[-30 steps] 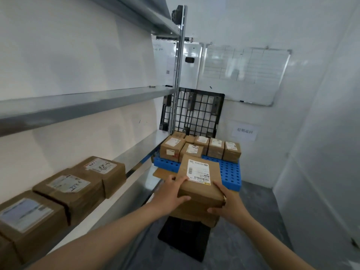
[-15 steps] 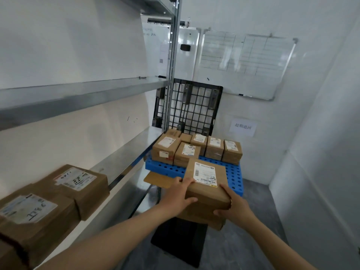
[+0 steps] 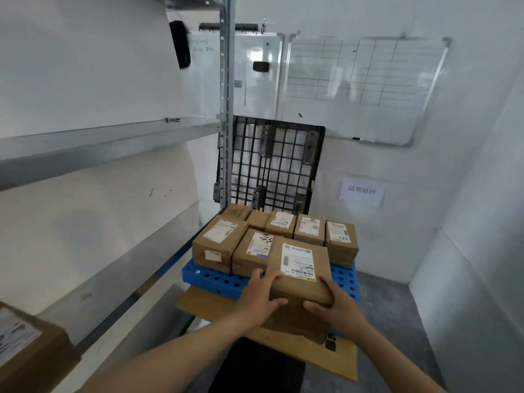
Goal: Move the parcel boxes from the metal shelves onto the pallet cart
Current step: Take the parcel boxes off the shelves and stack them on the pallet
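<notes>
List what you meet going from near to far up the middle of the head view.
The left hand and right hand → held parcel → back row of parcels → black grid pallet → gridded whiteboard.

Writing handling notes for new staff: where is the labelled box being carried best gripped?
At its two near corners, one hand from each side, as the left hand and right hand do: the parcel box is wide, flat-faced, without handles.

Parcel boxes sit on the pallet cart at twelve o'clock, a grid panel upright behind. Metal shelves at nine o'clock carry one box at eight.
</notes>
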Demonstrator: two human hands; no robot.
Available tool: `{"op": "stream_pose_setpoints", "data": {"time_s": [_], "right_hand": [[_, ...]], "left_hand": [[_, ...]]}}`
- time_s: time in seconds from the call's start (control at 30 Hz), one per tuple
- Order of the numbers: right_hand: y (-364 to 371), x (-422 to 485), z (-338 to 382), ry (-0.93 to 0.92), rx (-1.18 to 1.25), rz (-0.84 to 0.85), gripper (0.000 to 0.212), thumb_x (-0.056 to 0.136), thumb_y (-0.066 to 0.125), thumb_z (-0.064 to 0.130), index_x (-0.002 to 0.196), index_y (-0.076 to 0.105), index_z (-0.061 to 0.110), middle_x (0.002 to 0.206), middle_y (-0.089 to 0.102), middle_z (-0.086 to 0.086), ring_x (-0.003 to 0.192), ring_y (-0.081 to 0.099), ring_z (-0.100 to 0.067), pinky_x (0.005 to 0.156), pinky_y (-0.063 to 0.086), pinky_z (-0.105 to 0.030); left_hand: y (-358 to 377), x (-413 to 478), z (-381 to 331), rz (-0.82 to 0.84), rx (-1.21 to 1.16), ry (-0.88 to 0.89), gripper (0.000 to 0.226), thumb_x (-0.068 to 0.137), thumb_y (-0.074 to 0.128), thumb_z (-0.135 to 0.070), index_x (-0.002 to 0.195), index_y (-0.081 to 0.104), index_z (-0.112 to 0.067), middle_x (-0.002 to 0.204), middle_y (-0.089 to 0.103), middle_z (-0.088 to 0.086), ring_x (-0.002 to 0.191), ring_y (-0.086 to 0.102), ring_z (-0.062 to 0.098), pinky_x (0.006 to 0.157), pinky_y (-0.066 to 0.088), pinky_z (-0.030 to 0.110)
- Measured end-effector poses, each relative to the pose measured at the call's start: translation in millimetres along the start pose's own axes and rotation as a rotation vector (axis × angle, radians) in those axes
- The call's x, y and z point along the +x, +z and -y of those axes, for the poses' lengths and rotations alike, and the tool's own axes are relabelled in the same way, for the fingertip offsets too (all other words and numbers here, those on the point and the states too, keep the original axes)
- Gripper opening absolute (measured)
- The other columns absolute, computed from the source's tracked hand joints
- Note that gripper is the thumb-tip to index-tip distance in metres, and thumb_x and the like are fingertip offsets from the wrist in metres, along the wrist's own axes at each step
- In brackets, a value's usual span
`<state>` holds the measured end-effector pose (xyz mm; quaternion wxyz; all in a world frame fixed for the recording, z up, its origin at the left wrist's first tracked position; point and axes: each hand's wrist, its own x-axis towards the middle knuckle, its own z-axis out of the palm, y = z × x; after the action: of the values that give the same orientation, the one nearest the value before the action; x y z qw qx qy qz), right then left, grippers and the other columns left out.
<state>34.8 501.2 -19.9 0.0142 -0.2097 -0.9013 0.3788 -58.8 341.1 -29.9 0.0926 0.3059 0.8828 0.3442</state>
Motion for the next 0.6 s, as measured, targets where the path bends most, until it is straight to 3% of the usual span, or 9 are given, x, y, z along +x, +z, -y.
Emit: {"op": "stream_pose_setpoints", "data": {"time_s": [0.13,0.27,0.43,0.6], "right_hand": [[-9,27,-16,0.036,0.060,-0.008,0.064,0.090,0.049,0.043,0.143,0.018,0.025,0.144,0.029,-0.008,0.126,0.037,-0.023,0.099,0.038,-0.031],[-19,58,-33,0.085,0.089,-0.006,0.067,0.088,0.053,0.043,0.143,0.019,0.027,0.143,0.030,-0.007,0.124,0.039,-0.023,0.102,0.042,-0.038],[-23,97,-53,0.123,0.119,-0.011,0.068,0.086,0.056,0.043,0.142,0.021,0.026,0.142,0.033,-0.006,0.122,0.042,-0.021,0.098,0.044,-0.033],[-11,140,-68,0.216,0.158,0.016,0.070,0.084,0.059,0.044,0.141,0.020,0.031,0.144,0.030,-0.004,0.124,0.040,-0.021,0.102,0.043,-0.037]], "left_hand": [[22,32,-1,0.014,-0.024,-0.017,0.054,0.085,0.064,-0.031,0.133,0.038,-0.030,0.138,0.031,0.003,0.125,0.041,0.019,0.107,0.037,0.031],[36,67,-1,0.053,-0.072,-0.006,0.054,0.085,0.064,-0.029,0.133,0.038,-0.029,0.140,0.028,0.002,0.128,0.037,0.019,0.110,0.035,0.033],[54,111,9,0.098,-0.076,0.019,0.054,0.086,0.063,-0.030,0.134,0.037,-0.029,0.140,0.028,0.002,0.127,0.038,0.016,0.109,0.034,0.028],[71,153,33,0.143,-0.082,0.006,0.055,0.085,0.064,-0.026,0.132,0.036,-0.031,0.143,0.025,0.000,0.129,0.037,0.015,0.110,0.034,0.030]]}}
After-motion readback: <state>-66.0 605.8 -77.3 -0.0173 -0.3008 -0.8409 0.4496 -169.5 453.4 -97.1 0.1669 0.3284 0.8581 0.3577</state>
